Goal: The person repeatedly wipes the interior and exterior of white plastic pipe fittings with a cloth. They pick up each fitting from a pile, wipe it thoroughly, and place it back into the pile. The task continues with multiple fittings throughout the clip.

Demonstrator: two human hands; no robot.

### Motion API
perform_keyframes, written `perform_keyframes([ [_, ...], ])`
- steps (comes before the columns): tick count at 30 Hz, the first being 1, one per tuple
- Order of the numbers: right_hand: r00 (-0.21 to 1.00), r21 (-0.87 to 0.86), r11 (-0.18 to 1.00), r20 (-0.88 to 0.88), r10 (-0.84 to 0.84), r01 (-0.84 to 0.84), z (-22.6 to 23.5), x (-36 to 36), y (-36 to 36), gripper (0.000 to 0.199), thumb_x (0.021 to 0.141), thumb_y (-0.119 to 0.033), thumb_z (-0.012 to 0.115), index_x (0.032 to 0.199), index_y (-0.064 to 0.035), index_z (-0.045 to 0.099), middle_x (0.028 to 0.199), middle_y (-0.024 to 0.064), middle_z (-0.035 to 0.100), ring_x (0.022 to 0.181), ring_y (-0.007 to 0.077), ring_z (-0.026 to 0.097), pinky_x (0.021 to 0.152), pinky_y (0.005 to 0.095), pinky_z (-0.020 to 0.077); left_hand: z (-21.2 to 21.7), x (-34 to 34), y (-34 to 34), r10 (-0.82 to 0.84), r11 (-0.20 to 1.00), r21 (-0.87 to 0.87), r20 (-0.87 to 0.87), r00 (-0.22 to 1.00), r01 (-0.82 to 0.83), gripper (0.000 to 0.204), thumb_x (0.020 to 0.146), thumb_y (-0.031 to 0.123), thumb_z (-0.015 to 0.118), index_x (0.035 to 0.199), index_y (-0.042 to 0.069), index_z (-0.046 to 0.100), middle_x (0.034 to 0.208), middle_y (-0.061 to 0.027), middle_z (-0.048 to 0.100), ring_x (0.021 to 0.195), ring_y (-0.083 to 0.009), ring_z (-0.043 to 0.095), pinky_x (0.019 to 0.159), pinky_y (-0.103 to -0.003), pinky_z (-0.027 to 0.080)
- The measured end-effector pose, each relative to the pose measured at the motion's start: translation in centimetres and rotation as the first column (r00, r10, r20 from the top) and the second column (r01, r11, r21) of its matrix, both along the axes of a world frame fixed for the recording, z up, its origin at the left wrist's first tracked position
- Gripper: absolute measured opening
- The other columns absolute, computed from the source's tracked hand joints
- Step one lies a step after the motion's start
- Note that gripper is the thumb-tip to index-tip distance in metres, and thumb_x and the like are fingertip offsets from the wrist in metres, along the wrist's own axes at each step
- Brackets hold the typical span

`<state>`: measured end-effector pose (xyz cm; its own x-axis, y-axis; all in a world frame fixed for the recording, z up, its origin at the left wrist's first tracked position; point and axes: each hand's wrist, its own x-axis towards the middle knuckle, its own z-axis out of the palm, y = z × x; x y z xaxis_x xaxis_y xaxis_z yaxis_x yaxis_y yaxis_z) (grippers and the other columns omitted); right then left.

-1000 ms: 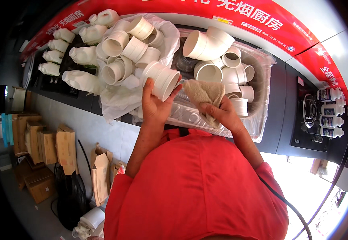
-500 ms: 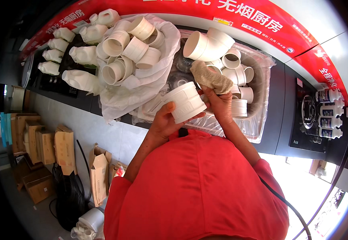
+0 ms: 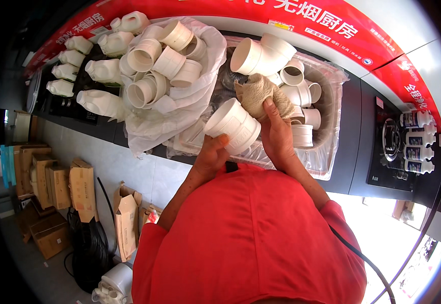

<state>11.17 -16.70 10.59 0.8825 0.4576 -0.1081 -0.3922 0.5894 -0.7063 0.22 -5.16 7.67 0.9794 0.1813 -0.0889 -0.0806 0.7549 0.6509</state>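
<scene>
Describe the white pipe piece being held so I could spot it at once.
Start at the plastic-lined sink full of white fittings. In front of it, the left hand grips a short white coupling. Unlike its neighbours, it is lifted clear, beside the beige cloth in the right hand.

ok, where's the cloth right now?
Head view, centre-top: the beige cloth is bunched in the right hand, beside the white pipe fitting held by the left hand.
</scene>
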Motion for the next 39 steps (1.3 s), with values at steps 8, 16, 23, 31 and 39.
perform_keyframes([
  [8,0.989,-0.089,0.985,-0.046,0.141,-0.145,0.5,0.6,-0.7,0.042,0.089,-0.021,0.061,0.127,-0.0075,0.048,0.121,0.0055,0.055,0.112,0.0186,0.053,0.091,0.0344,0.0453,1.7,1.6,0.1,0.045,0.969,-0.242,0.002,0.999,-0.043,0.073,0.078,0.04,0.063,0.135,0.005,0.034,0.131,-0.0159,0.045,0.123,-0.0365,0.043,0.107,-0.053,0.029],
  [16,0.544,-0.389,0.723,0.839,0.022,0.571,0.0,0.5,-1.1,0.029,0.068,-0.004,0.074,0.095,-0.0047,0.063,0.095,0.008,0.065,0.088,0.0229,0.062,0.076,0.0313,0.0496,2.0,2.8,-0.5,0.111,0.792,-0.598,-0.055,0.992,-0.121,0.063,0.084,0.046,0.059,0.131,0.008,0.041,0.131,-0.0148,0.046,0.122,-0.0346,0.044,0.106,-0.052,0.03],
  [23,0.338,-0.48,0.653,0.877,0.341,0.586,0.3,-1.5,0.1,0.034,0.063,-0.005,0.07,0.094,-0.0074,0.057,0.093,0.01,0.062,0.079,0.0306,0.06,0.068,0.039,0.0495,1.5,3.0,-1.0,0.142,0.908,-0.399,0.002,0.99,-0.129,0.055,0.088,0.04,0.056,0.129,0.006,0.042,0.125,-0.0115,0.051,0.117,-0.0252,0.049,0.103,-0.041,0.036],
  [31,0.818,-0.536,0.841,0.448,0.361,-0.078,-0.9,-1.9,0.1,0.041,0.078,-0.001,0.06,0.117,-0.0018,0.05,0.104,0.0066,0.059,0.098,0.0144,0.055,0.083,0.0268,0.0452,2.2,2.9,-1.3,0.165,0.925,-0.334,-0.075,0.983,-0.181,0.049,0.088,0.039,0.058,0.124,0.008,0.044,0.115,-0.0075,0.055,0.109,-0.023,0.053,0.096,-0.041,0.041],
  [39,0.813,-0.004,0.818,0.103,0.573,-0.575,0.7,-0.3,-1.6,0.059,0.093,-0.037,0.043,0.134,0.0053,0.037,0.128,0.0081,0.049,0.12,0.0176,0.043,0.104,0.0331,0.0295,2.0,2.9,-0.8,0.166,0.9,-0.394,-0.089,0.982,-0.188,0.049,0.087,0.038,0.059,0.124,0.008,0.045,0.114,-0.0098,0.056,0.109,-0.0259,0.053,0.095,-0.042,0.042],
])
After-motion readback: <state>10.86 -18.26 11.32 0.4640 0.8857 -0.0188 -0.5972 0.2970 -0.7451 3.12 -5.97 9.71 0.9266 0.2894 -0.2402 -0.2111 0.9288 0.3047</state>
